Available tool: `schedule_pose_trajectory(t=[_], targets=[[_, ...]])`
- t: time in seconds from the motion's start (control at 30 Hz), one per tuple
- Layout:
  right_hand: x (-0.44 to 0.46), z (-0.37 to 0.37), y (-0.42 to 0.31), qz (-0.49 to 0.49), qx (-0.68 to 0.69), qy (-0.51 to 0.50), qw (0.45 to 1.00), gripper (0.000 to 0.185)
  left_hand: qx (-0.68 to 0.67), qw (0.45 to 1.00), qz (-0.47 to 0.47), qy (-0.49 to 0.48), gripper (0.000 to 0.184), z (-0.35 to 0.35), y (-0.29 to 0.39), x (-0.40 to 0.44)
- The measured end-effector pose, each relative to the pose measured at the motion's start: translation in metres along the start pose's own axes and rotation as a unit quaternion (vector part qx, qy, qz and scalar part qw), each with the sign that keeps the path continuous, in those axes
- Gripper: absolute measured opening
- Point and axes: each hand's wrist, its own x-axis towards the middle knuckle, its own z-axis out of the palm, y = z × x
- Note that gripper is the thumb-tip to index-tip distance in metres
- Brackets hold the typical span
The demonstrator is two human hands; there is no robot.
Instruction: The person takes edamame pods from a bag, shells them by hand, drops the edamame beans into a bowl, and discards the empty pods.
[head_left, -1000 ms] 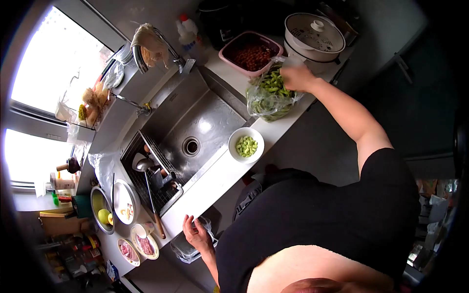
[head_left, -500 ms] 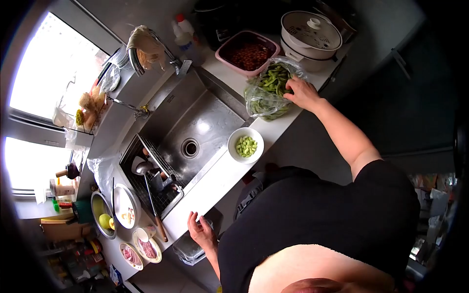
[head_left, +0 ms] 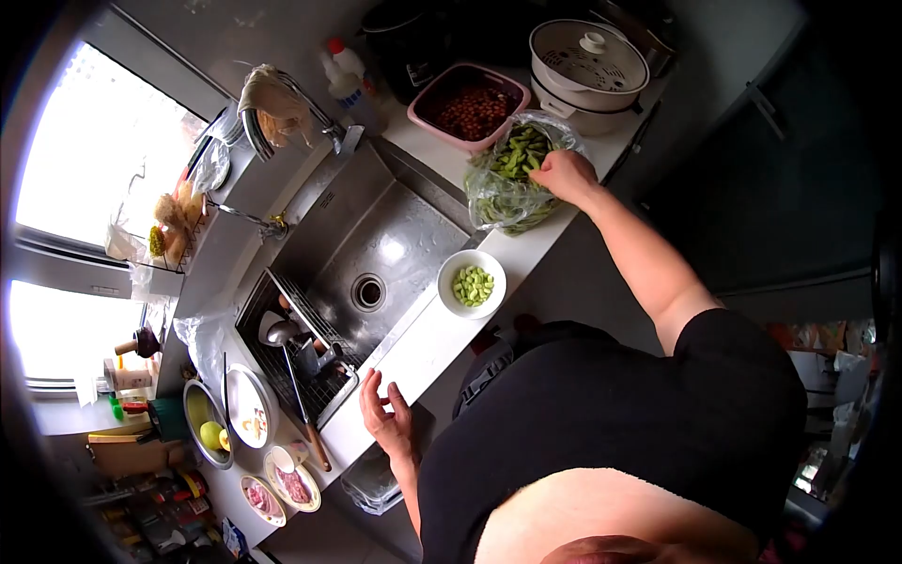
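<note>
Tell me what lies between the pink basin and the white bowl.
The head view shows a clear bag of green pods between the pink basin and the white bowl, the right hand at its opening.

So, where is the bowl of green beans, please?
In the head view, the bowl is on the counter, right of the sink, near the bag of pods.

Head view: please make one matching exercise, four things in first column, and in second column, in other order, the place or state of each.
1. Small round white bowl
2. Pink square tub
3. Clear plastic bag
4. Bare left hand

A. Holds green pods
B. Near the white counter, fingers apart
C. Holds pale green beans
D. Holds reddish-brown pieces

Pairs: 1-C, 2-D, 3-A, 4-B
</note>
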Motion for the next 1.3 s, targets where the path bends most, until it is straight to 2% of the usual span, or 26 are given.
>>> schedule_pose_trajectory(t=[0.03, 0.1, 0.17, 0.23, 0.3, 0.33, 0.37, 0.43, 0.47, 0.57, 0.63, 0.67, 0.7, 0.73, 0.77, 0.83, 0.9, 0.97, 1.0, 1.07, 1.2, 1.3], targets=[[-0.001, -0.001, 0.004, 0.000, 0.000, 0.000, 1.000, 0.035, 0.000, 1.000, 0.000, 0.000, 0.024, 0.003, 0.002, 0.001], [-0.004, -0.005, 0.016, 0.045, 0.214, 0.004, 0.976, 0.036, -0.056, 0.998, -0.009, -0.022, 0.025, 0.011, 0.005, 0.004], [-0.004, 0.006, 0.025, 0.038, 0.248, 0.034, 0.967, 0.033, -0.068, 0.997, 0.000, -0.044, 0.022, 0.020, 0.016, 0.011], [-0.027, 0.012, 0.008, -0.087, 0.276, 0.103, 0.952, 0.030, -0.101, 0.992, -0.009, -0.069, 0.020, 0.029, 0.033, 0.020], [-0.063, 0.011, -0.033, -0.209, 0.312, 0.065, 0.924, 0.023, -0.110, 0.991, 0.020, -0.078, 0.015, 0.040, 0.053, 0.035], [-0.078, 0.014, -0.053, -0.227, 0.300, 0.028, 0.926, 0.020, -0.120, 0.988, 0.029, -0.089, 0.016, 0.044, 0.062, 0.043], [-0.091, 0.019, -0.072, -0.334, 0.241, 0.073, 0.908, 0.020, -0.164, 0.978, -0.050, -0.119, 0.018, 0.046, 0.077, 0.052], [-0.109, 0.035, -0.104, -0.414, 0.234, 0.062, 0.878, 0.020, -0.293, 0.943, -0.101, -0.118, 0.027, 0.058, 0.084, 0.068], [-0.114, 0.042, -0.118, -0.449, 0.225, 0.063, 0.862, 0.020, -0.397, 0.902, -0.136, -0.098, 0.026, 0.063, 0.083, 0.073], [-0.123, 0.063, -0.145, -0.544, 0.202, 0.076, 0.811, 0.017, -0.464, 0.873, -0.141, -0.047, 0.026, 0.059, 0.077, 0.075], [-0.125, 0.065, -0.156, -0.566, 0.190, 0.050, 0.800, 0.016, -0.460, 0.876, -0.144, -0.023, 0.025, 0.051, 0.065, 0.072], [-0.127, 0.063, -0.160, -0.570, 0.191, 0.047, 0.797, 0.016, -0.445, 0.885, -0.140, 0.004, 0.024, 0.047, 0.059, 0.071], [-0.128, 0.060, -0.162, -0.538, 0.222, -0.030, 0.813, 0.015, -0.430, 0.892, -0.137, 0.031, 0.024, 0.045, 0.053, 0.070], [-0.129, 0.059, -0.164, -0.501, 0.249, -0.107, 0.822, 0.016, -0.352, 0.931, -0.079, 0.061, 0.024, 0.045, 0.045, 0.069], [-0.128, 0.061, -0.166, -0.505, 0.247, -0.111, 0.820, 0.016, -0.352, 0.930, -0.081, 0.067, 0.024, 0.044, 0.041, 0.066], [-0.125, 0.069, -0.171, -0.459, 0.307, -0.195, 0.810, 0.017, -0.150, 0.987, -0.021, 0.059, 0.024, 0.036, 0.045, 0.061], [-0.126, 0.072, -0.178, -0.458, 0.306, -0.223, 0.804, 0.015, -0.085, 0.994, 0.002, 0.068, 0.023, 0.030, 0.055, 0.060], [-0.126, 0.076, -0.184, -0.413, 0.342, -0.265, 0.802, 0.017, -0.034, 0.995, 0.049, 0.076, 0.022, 0.027, 0.052, 0.061], [-0.126, 0.078, -0.185, -0.383, 0.369, -0.293, 0.794, 0.015, -0.027, 0.995, 0.055, 0.075, 0.022, 0.025, 0.052, 0.061], [-0.126, 0.080, -0.187, -0.396, 0.360, -0.287, 0.795, 0.015, -0.025, 0.993, 0.074, 0.086, 0.022, 0.024, 0.049, 0.061], [-0.125, 0.080, -0.188, -0.399, 0.348, -0.292, 0.797, 0.014, -0.065, 0.996, 0.021, 0.049, 0.021, 0.024, 0.051, 0.061], [-0.127, 0.084, -0.188, -0.357, 0.369, -0.324, 0.795, 0.012, -0.056, 0.996, 0.035, 0.060, 0.018, 0.024, 0.052, 0.062]])
